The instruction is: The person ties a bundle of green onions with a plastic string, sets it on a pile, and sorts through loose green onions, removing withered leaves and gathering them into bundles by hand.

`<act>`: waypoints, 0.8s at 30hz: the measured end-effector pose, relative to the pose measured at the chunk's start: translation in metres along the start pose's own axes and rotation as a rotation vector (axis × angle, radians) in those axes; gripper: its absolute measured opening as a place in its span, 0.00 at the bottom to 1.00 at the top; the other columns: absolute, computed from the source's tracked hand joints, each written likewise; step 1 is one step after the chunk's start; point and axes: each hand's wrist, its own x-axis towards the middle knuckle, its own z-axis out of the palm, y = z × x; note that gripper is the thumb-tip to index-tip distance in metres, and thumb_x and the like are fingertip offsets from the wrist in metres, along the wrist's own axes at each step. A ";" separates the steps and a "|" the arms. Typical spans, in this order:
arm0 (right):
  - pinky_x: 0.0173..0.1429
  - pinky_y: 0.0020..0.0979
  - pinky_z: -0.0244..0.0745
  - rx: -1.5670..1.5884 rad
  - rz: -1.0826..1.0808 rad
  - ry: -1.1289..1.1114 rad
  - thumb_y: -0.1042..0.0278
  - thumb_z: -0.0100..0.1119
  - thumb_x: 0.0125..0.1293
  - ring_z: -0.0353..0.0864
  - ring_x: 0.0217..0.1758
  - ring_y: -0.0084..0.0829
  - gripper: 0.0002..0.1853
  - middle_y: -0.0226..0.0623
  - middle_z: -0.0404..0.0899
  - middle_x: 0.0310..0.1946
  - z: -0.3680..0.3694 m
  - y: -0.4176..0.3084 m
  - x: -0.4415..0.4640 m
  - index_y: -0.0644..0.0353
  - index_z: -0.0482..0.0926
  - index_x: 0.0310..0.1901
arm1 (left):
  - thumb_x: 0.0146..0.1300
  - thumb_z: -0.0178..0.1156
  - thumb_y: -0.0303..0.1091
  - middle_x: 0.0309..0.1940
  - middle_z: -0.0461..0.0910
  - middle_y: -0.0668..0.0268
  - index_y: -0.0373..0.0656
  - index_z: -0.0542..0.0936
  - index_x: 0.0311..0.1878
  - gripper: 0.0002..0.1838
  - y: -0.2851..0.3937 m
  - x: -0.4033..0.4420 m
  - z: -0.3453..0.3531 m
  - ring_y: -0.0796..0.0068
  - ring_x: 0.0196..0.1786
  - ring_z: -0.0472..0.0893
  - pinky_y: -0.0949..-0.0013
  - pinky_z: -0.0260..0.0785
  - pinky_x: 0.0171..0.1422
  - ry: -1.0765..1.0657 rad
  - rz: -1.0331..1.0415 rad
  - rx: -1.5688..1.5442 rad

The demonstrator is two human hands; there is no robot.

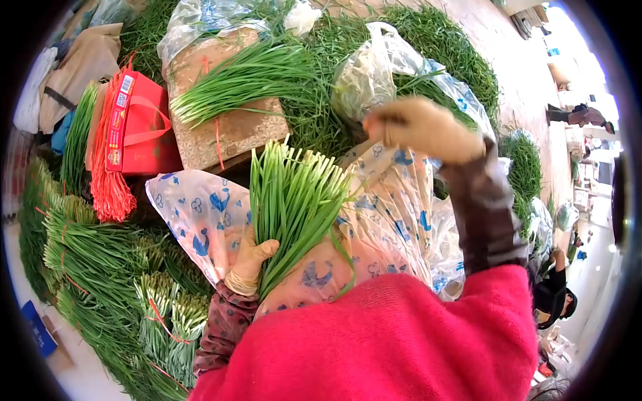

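The left hand point(253, 266), in a thin, wrinkled pale glove, grasps a bunch of green stalks point(294, 200), its thumb laid across the flat, smooth leaves; the pale cut ends fan upward in an uneven row. This bunch stands over the lap, just off the near right corner of a board point(200, 146). The right hand point(428, 130), gloved too, is raised beyond that corner with its fingers curled; blur makes it impossible to tell whether it holds anything.

On the board, worn and embossed with a pattern, lies a loose bunch point(247, 77), white ends toward the left edge, leaves spilling over the right edge. Crinkled clear plastic printed with blue shapes makes up the apron point(394, 210).

Beside the board's left edge sits a boxy red bag point(152, 103) with a ribbon-like handle; its side carries a barcode label point(126, 84) and yellow lettering too small to read. Thin, glossy red strings point(110, 184) hang next to it.
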 end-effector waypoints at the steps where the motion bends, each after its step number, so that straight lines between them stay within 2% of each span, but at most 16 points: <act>1: 0.47 0.36 0.78 -0.030 -0.010 -0.061 0.53 0.59 0.65 0.84 0.40 0.33 0.17 0.41 0.84 0.38 0.013 0.007 -0.011 0.59 0.81 0.44 | 0.49 0.76 0.49 0.52 0.78 0.63 0.38 0.69 0.63 0.42 0.003 -0.001 0.002 0.72 0.51 0.79 0.70 0.74 0.54 0.002 -0.042 -0.034; 2: 0.44 0.36 0.77 -0.068 -0.019 -0.072 0.52 0.60 0.64 0.84 0.38 0.36 0.18 0.42 0.84 0.35 0.028 0.011 -0.022 0.61 0.80 0.44 | 0.49 0.76 0.49 0.52 0.78 0.63 0.38 0.69 0.63 0.42 0.002 -0.001 0.002 0.72 0.51 0.79 0.70 0.74 0.54 0.006 -0.052 -0.022; 3: 0.42 0.38 0.76 -0.106 -0.130 0.044 0.52 0.61 0.63 0.83 0.36 0.41 0.18 0.44 0.83 0.32 0.046 0.021 -0.034 0.60 0.80 0.43 | 0.48 0.77 0.50 0.52 0.78 0.64 0.38 0.69 0.63 0.43 -0.001 -0.002 0.001 0.73 0.51 0.79 0.70 0.74 0.54 0.024 -0.047 -0.005; 5: 0.41 0.41 0.75 -0.013 -0.116 0.141 0.50 0.62 0.62 0.83 0.37 0.44 0.19 0.44 0.82 0.30 0.075 0.021 -0.042 0.58 0.80 0.43 | 0.46 0.77 0.51 0.52 0.78 0.64 0.39 0.69 0.63 0.44 -0.006 -0.001 -0.005 0.73 0.52 0.78 0.70 0.73 0.54 0.036 -0.051 0.033; 8: 0.39 0.41 0.74 0.012 0.034 0.063 0.50 0.63 0.61 0.82 0.36 0.46 0.18 0.46 0.82 0.29 0.098 0.016 -0.043 0.59 0.81 0.39 | 0.35 0.82 0.54 0.49 0.77 0.67 0.39 0.70 0.62 0.51 -0.005 0.000 -0.003 0.74 0.50 0.77 0.71 0.71 0.56 -0.053 0.011 0.200; 9: 0.39 0.41 0.74 0.028 0.035 0.070 0.50 0.63 0.61 0.82 0.36 0.46 0.18 0.46 0.82 0.29 0.100 0.018 -0.044 0.59 0.81 0.39 | 0.35 0.82 0.54 0.49 0.77 0.67 0.39 0.70 0.62 0.51 -0.004 0.000 -0.001 0.74 0.50 0.77 0.71 0.71 0.56 -0.055 0.002 0.215; 11: 0.37 0.35 0.74 0.312 0.078 -0.002 0.51 0.61 0.64 0.82 0.31 0.37 0.18 0.40 0.82 0.26 0.104 0.021 -0.042 0.61 0.82 0.34 | 0.34 0.83 0.50 0.48 0.76 0.68 0.38 0.70 0.61 0.50 0.002 0.001 0.007 0.74 0.50 0.76 0.71 0.70 0.58 -0.165 0.157 0.424; 12: 0.33 0.30 0.73 0.543 0.145 -0.145 0.52 0.60 0.65 0.80 0.27 0.25 0.19 0.33 0.82 0.23 0.097 0.019 -0.041 0.62 0.82 0.31 | 0.41 0.80 0.38 0.50 0.75 0.67 0.37 0.68 0.63 0.45 0.009 -0.001 0.012 0.73 0.51 0.75 0.70 0.68 0.59 -0.225 0.096 0.475; 13: 0.33 0.30 0.73 0.549 0.143 -0.142 0.52 0.60 0.65 0.80 0.27 0.25 0.19 0.33 0.82 0.23 0.095 0.020 -0.038 0.62 0.82 0.31 | 0.41 0.80 0.38 0.50 0.75 0.67 0.37 0.68 0.63 0.45 0.013 -0.003 0.019 0.73 0.51 0.75 0.70 0.68 0.59 -0.226 0.094 0.482; 15: 0.31 0.25 0.72 0.563 0.191 -0.232 0.53 0.59 0.66 0.77 0.25 0.17 0.18 0.27 0.81 0.23 0.090 0.021 -0.033 0.62 0.82 0.30 | 0.43 0.73 0.31 0.55 0.74 0.64 0.35 0.65 0.66 0.44 0.017 -0.006 0.028 0.74 0.55 0.74 0.68 0.65 0.63 -0.078 -0.102 0.487; 16: 0.31 0.26 0.74 0.463 0.177 -0.212 0.53 0.59 0.66 0.80 0.27 0.19 0.17 0.30 0.83 0.25 0.086 0.022 -0.031 0.60 0.83 0.31 | 0.47 0.71 0.32 0.55 0.74 0.63 0.34 0.64 0.66 0.42 0.011 -0.004 0.023 0.73 0.55 0.74 0.68 0.65 0.63 -0.095 -0.035 0.516; 17: 0.31 0.26 0.74 0.466 0.175 -0.208 0.53 0.59 0.66 0.80 0.27 0.19 0.17 0.30 0.83 0.25 0.082 0.024 -0.027 0.60 0.83 0.31 | 0.47 0.71 0.32 0.55 0.74 0.63 0.34 0.64 0.66 0.42 0.007 -0.005 0.020 0.73 0.55 0.74 0.68 0.65 0.63 -0.098 -0.034 0.522; 19: 0.34 0.27 0.77 -0.028 -0.085 0.132 0.55 0.57 0.67 0.83 0.30 0.21 0.14 0.31 0.86 0.31 0.072 0.030 -0.018 0.56 0.85 0.37 | 0.52 0.69 0.32 0.54 0.76 0.63 0.34 0.67 0.65 0.36 0.001 -0.007 0.016 0.74 0.54 0.75 0.69 0.67 0.62 -0.003 0.010 0.501; 21: 0.39 0.30 0.80 0.090 0.046 0.248 0.58 0.55 0.68 0.85 0.34 0.26 0.11 0.30 0.87 0.38 0.050 0.024 -0.012 0.51 0.85 0.44 | 0.56 0.66 0.31 0.53 0.77 0.63 0.35 0.67 0.64 0.33 -0.004 -0.006 0.002 0.74 0.53 0.76 0.69 0.68 0.61 -0.016 -0.014 0.420; 23: 0.41 0.30 0.80 -0.081 -0.048 0.526 0.61 0.54 0.69 0.85 0.35 0.27 0.12 0.29 0.86 0.40 0.030 0.038 0.003 0.50 0.84 0.48 | 0.59 0.64 0.30 0.51 0.78 0.63 0.35 0.68 0.64 0.30 -0.003 -0.008 -0.004 0.74 0.53 0.77 0.70 0.69 0.60 -0.021 -0.033 0.339; 24: 0.40 0.29 0.79 0.012 -0.056 0.679 0.60 0.54 0.69 0.84 0.35 0.26 0.12 0.30 0.86 0.37 0.022 0.048 0.009 0.51 0.84 0.46 | 0.60 0.62 0.30 0.51 0.78 0.64 0.35 0.69 0.63 0.27 -0.004 -0.010 -0.003 0.75 0.51 0.77 0.71 0.70 0.57 0.036 -0.065 0.253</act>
